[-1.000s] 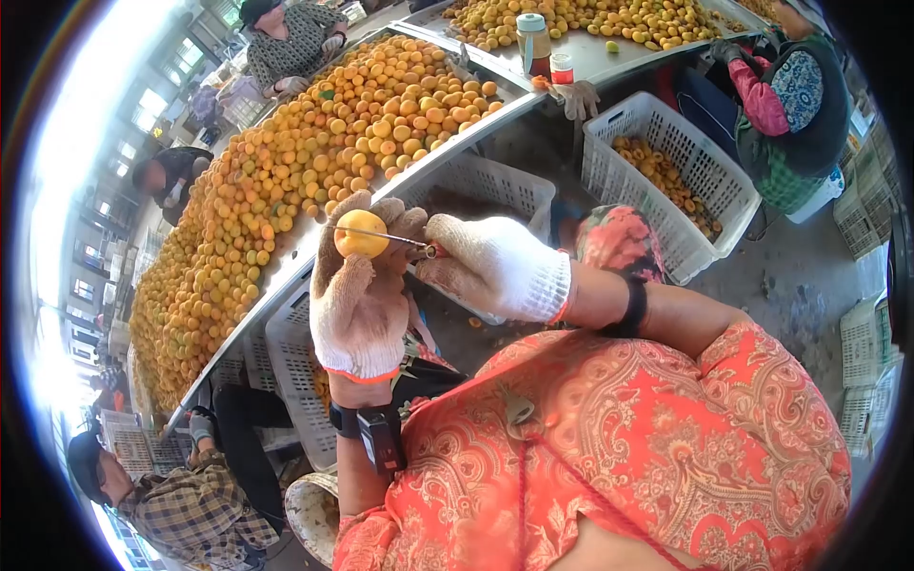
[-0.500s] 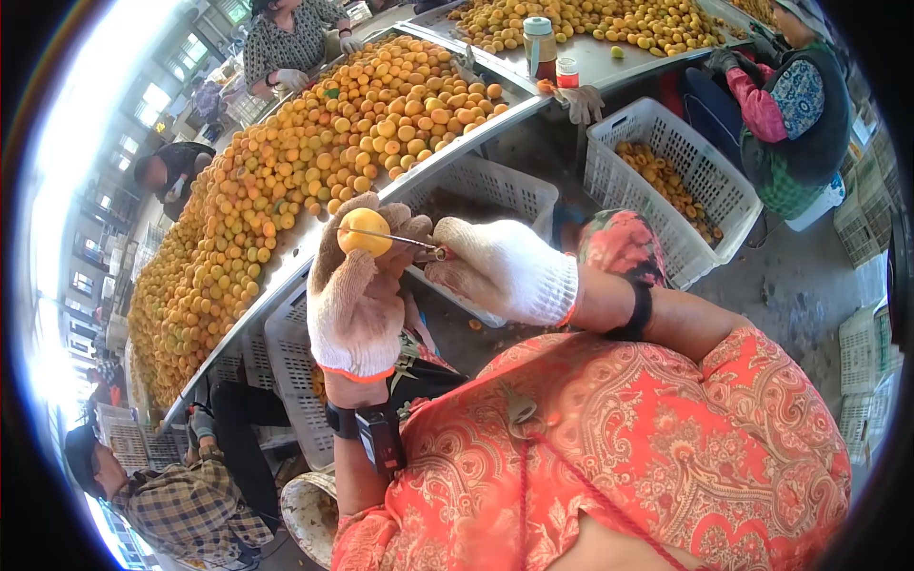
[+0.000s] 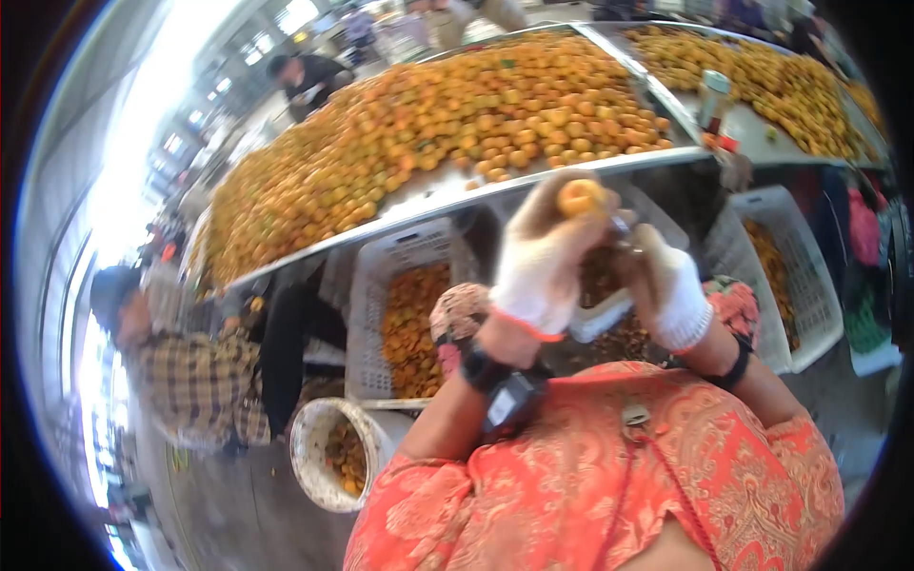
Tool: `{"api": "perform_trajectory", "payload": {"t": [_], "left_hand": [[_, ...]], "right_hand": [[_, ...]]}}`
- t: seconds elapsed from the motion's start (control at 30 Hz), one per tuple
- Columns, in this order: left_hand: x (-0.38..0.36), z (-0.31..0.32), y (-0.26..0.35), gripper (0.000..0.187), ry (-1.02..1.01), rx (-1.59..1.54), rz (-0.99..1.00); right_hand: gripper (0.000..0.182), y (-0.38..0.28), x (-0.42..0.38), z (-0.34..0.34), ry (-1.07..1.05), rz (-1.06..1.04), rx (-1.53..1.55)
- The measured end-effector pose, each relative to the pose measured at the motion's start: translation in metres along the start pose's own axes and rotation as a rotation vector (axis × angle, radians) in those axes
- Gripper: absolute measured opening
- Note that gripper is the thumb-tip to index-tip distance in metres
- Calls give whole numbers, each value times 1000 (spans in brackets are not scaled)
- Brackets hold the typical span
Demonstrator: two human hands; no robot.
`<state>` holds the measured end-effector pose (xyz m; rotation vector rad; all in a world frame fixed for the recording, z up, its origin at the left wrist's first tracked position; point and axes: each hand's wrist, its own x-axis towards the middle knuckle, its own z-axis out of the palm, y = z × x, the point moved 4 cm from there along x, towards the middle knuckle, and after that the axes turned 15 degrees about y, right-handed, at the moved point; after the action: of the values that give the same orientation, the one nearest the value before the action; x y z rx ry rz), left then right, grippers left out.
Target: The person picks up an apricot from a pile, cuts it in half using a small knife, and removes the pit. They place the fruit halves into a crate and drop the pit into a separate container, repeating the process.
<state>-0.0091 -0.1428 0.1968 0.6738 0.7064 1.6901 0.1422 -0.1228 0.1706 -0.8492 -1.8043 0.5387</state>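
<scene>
My left hand [image 3: 547,252], in a white and brown-stained glove, is closed around an orange-yellow fruit [image 3: 581,198] that shows above its fingers. Close beside it on the right, my gloved right hand [image 3: 662,290] grips a thin metal tool [image 3: 624,228], blurred by motion, whose tip is near the fruit. Both hands are in front of my chest, between me and the sorting table [image 3: 447,207], which bears a large heap of whole fruit [image 3: 409,124].
Below the table edge, a white crate [image 3: 367,319] holds cut fruit. A white bucket [image 3: 303,447] with fruit pieces stands lower left, near a person in a checked shirt [image 3: 195,381]. Another crate [image 3: 809,285] is at right. A bottle [image 3: 712,100] stands on the table.
The view has swung left, so table and hands appear further right. The tool no longer visibly crosses the fruit, whose surface now shows a darker orange patch. The bucket is now more fully in view.
</scene>
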Motion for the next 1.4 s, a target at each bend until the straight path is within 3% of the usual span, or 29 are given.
{"api": "perform_trajectory", "payload": {"t": [0.4, 0.47, 0.53, 0.57, 0.6, 0.67, 0.7, 0.77, 0.8, 0.87, 0.9, 0.93, 0.97, 1.03, 1.13, 1.27, 1.33, 1.4], "left_hand": [[-9, -9, 7, 43, -51, -129, 36], [-8, -8, 5, 47, -163, -264, -57], [-6, -6, 0, 48, -171, -348, -49], [-5, -7, -3, 49, -141, -339, -52], [-5, -7, -2, 49, -141, -343, -59], [0, -14, 0, 48, 39, -99, 17], [0, -16, 2, 45, 36, -72, 63], [2, -18, 2, 39, 41, -6, 138], [4, -19, -1, 39, 77, -4, 192], [6, -20, -6, 36, 109, -74, 149], [11, -23, -13, 38, 36, -136, 74], [17, -24, -21, 42, -35, -194, 10], [18, -23, -28, 44, 40, -210, -22], [19, -29, -33, 44, 141, -157, -44], [15, -20, -26, 43, 245, 15, 78], [11, -17, -30, 37, 118, 58, 144], [20, -29, -41, 33, 183, 49, 102], [27, -37, -55, 38, 263, -151, -161]], "right_hand": [[45, -12, -6, 14, -10, -121, 77], [37, -18, -3, 17, 22, -66, 139], [27, -13, 0, 16, -87, 58, 15], [17, -17, -1, 18, 26, -70, 41], [17, -19, 0, 18, 27, -64, 36], [13, -20, 4, 14, 24, 18, -26], [12, -19, 3, 14, 66, -57, -44], [17, -6, -2, 17, 36, 20, 55], [20, -2, -2, 21, 59, -57, -88], [23, -4, -2, 24, 86, -42, -155], [22, 1, -2, 27, 17, 60, -168], [21, 5, -4, 32, 94, -55, -189], [25, 5, -3, 33, 181, -202, -120], [28, 15, -4, 33, 62, -109, -157], [27, 15, -3, 29, 46, -42, -122], [27, 19, -7, 29, 99, -58, -86], [27, 24, -11, 32, 84, -61, -144], [27, 25, -10, 34, 96, -30, -113]]}}
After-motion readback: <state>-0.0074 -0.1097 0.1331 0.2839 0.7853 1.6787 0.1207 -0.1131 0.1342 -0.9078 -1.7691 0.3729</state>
